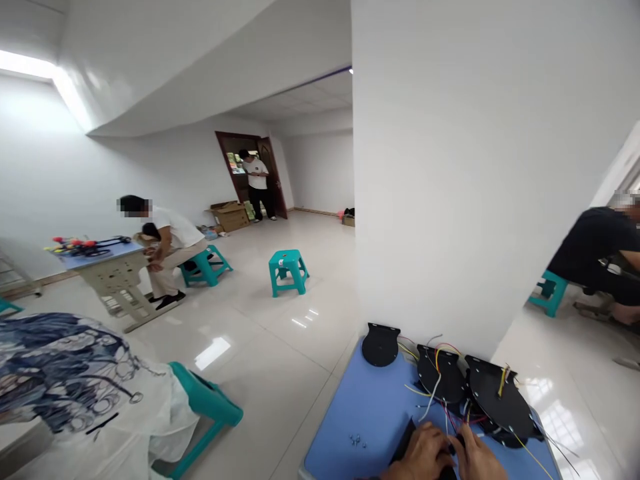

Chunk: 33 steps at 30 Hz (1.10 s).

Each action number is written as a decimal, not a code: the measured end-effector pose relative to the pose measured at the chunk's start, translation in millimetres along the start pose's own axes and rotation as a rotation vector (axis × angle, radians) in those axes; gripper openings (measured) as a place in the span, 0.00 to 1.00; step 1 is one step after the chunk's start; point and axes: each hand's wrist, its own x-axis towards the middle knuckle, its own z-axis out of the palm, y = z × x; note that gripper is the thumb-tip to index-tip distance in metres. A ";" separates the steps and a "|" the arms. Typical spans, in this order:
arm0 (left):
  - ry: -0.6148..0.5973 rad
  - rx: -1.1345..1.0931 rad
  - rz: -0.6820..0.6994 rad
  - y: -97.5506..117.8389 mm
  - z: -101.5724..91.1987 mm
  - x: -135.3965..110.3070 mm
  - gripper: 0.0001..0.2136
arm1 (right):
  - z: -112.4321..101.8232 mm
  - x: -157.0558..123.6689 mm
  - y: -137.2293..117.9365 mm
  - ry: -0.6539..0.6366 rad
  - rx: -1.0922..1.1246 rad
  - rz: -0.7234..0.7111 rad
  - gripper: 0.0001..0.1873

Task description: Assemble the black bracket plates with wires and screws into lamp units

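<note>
At the lower edge of the view, my left hand point(425, 455) is closed over a black plate point(403, 443), with the fingers curled on it. Close beside it, my right hand point(477, 457) is bent in a pinch; whatever small dark thing is between its fingers is mostly hidden. Thin red, white and yellow wires point(449, 415) run from just above my fingers to black round plates. One such plate point(443, 375) lies straight ahead of my hands, and a larger one point(500, 397) lies to the right. Another round plate point(380, 347) rests apart at the table's far left corner.
Several small screws point(357, 441) lie on the blue table point(345, 407), left of my hands. A white wall point(440, 200) stands behind it. Green stools point(289, 270) are on the floor. A person in a patterned shirt point(75, 380) is close on the left; other people are farther off.
</note>
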 end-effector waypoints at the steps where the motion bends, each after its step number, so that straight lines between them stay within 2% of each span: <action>1: -0.017 0.016 -0.006 1.2 -2.4 -2.2 0.14 | -4.3 0.5 -5.6 -0.027 -0.006 -0.015 0.06; 6: -0.066 0.059 0.023 16.1 -23.0 -8.5 0.14 | -36.1 8.8 -35.9 -0.206 -0.044 -0.043 0.21; 8: -0.054 0.082 0.056 22.5 -29.0 -8.8 0.12 | -45.5 10.9 -41.3 -0.264 -0.033 -0.016 0.22; 10: -0.029 0.095 0.065 26.6 -31.9 -9.2 0.10 | -49.2 10.7 -43.1 -0.282 -0.004 0.028 0.17; 12: -0.035 0.084 0.060 28.0 -32.4 -10.1 0.09 | -47.8 9.1 -42.9 -0.249 -0.024 0.116 0.09; 14: -0.042 0.075 0.056 27.5 -32.3 -11.2 0.08 | -44.1 7.9 -41.2 -0.239 -0.036 0.176 0.06; 21: -0.064 0.062 0.083 24.9 -34.5 -11.9 0.06 | -43.4 10.8 -32.2 -0.324 0.037 0.097 0.17; 24: -0.057 0.072 0.086 24.7 -33.9 -11.5 0.07 | -44.1 9.8 -31.9 -0.315 0.073 0.086 0.15; 28: -0.046 0.083 0.086 23.9 -32.9 -11.2 0.07 | -38.0 7.0 -34.2 -0.266 0.066 0.165 0.08; 33: -0.043 0.071 0.102 22.6 -33.5 -11.8 0.08 | -36.3 10.1 -35.0 -0.319 0.086 0.116 0.16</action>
